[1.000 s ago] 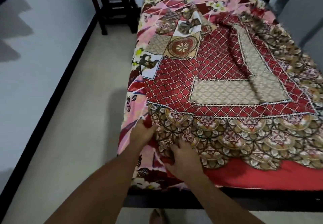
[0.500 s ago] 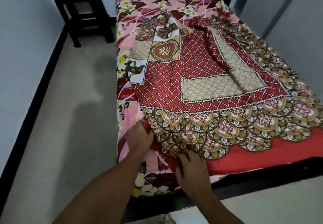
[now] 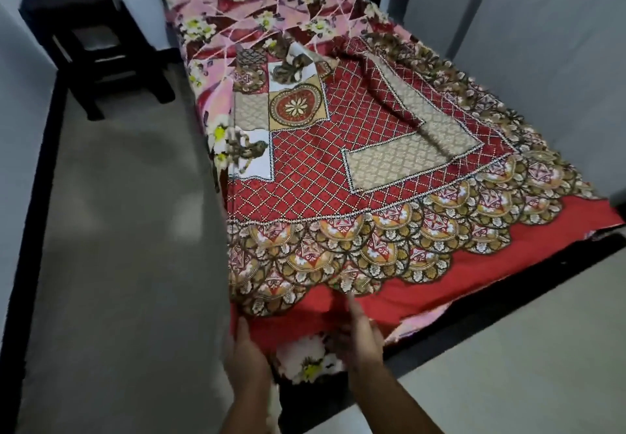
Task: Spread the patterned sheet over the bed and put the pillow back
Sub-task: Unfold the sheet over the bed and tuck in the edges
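Left hand (image 3: 245, 354) fingers (image 3: 242, 327) lay loosely open on the patterned sheet's (image 3: 338, 176) red hem, right hand (image 3: 360, 339) flat and open just beside at three o'clock. Since a moment before, that hem had come down over the near corner, so the foot's covered! Toward twelve o'clock the sheet stayed bunched on the bed (image 3: 257, 17); no pillow in sight.

The patterned sheet (image 3: 338, 176), red lattice with scalloped medallions and a plain red hem, lies rumpled across the lower and right part of the bed (image 3: 508, 301). A pink floral sheet (image 3: 257, 13) shows at the top of the frame. At bottom centre, the left hand (image 3: 245, 354) and right hand (image 3: 360, 335) rest on the red hem at the near corner. A dark stool (image 3: 91, 41) stands upper left.
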